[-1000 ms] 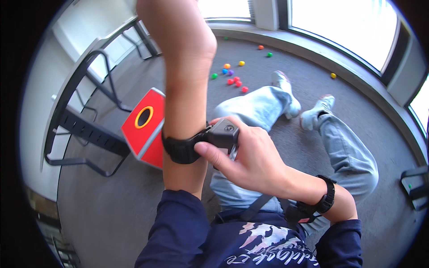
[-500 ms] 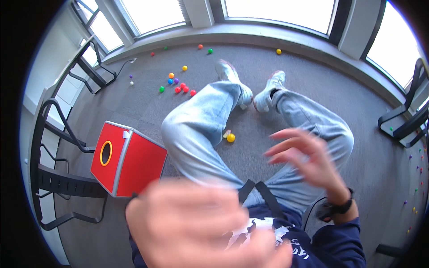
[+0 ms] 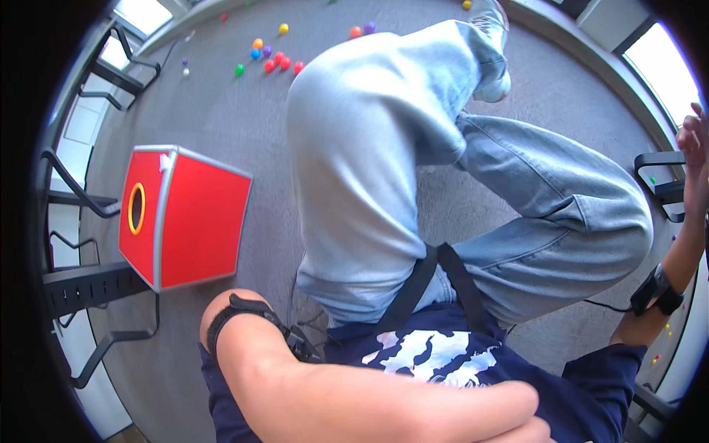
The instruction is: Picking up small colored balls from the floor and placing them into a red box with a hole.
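My left hand (image 3: 473,402) is large and close at the lower middle, in front of my dark blue shirt (image 3: 354,343). Its visible fingers are bent inward, and the lower edge cuts them off, so anything inside is hidden. A black strap (image 3: 235,310) circles that wrist. Out at the right edge, my right hand (image 3: 692,144) is raised with loosely bent fingers apart, partly cut off by the rim; nothing shows in it. It is nearest to a black metal frame (image 3: 668,193). A red box (image 3: 203,221) with grey edges and a yellow-ringed round hole stands on the left.
Grey carpet (image 3: 214,111) spreads around my bent legs (image 3: 362,162) in light jeans. Several coloured balls lie beyond, among them a green ball (image 3: 239,70) and a purple ball (image 3: 369,28). Black metal furniture legs (image 3: 88,288) stand beside the box. Windows (image 3: 661,63) line the far side.
My right hand has swung out to the right edge. My left hand has moved lower and nearer. My legs have shifted, and the yellow ball between them is out of sight.
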A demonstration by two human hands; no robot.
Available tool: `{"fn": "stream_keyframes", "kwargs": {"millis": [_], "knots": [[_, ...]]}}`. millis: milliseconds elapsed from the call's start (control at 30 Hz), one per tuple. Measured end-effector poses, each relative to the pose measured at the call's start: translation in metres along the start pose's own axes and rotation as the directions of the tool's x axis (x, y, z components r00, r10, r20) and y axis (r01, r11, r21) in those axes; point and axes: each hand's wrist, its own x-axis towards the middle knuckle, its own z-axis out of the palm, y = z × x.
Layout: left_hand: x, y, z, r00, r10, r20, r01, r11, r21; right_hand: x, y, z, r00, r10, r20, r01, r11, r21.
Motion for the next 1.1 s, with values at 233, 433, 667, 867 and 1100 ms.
{"fn": "stream_keyframes", "kwargs": {"millis": [233,433,667,867,1100], "knots": [[0.019,-0.041,-0.115,0.901,0.18,0.395,-0.106,0.974,-0.202,0.048,0.117,-0.014,0.92,0.272,0.283,-0.159,0.917,-0.367],[-0.063,-0.232,-0.186,0.703,-0.684,-0.194,0.669,0.545,0.505,0.014,0.224,-0.017,0.678,0.662,0.32,-0.494,0.732,-0.468],[-0.154,-0.395,-0.101,0.347,-0.922,0.175,0.631,0.367,0.683,-0.074,0.269,0.033,0.584,0.692,0.425,-0.135,0.599,-0.789],[-0.147,-0.463,-0.019,0.298,-0.865,0.403,0.573,0.5,0.649,-0.082,0.337,0.07,0.695,0.538,0.476,-0.062,0.705,-0.707],[-0.135,-0.473,0.013,0.385,-0.757,0.529,0.546,0.648,0.53,-0.068,0.378,0.079,0.754,0.362,0.548,0.064,0.79,-0.61]]}}
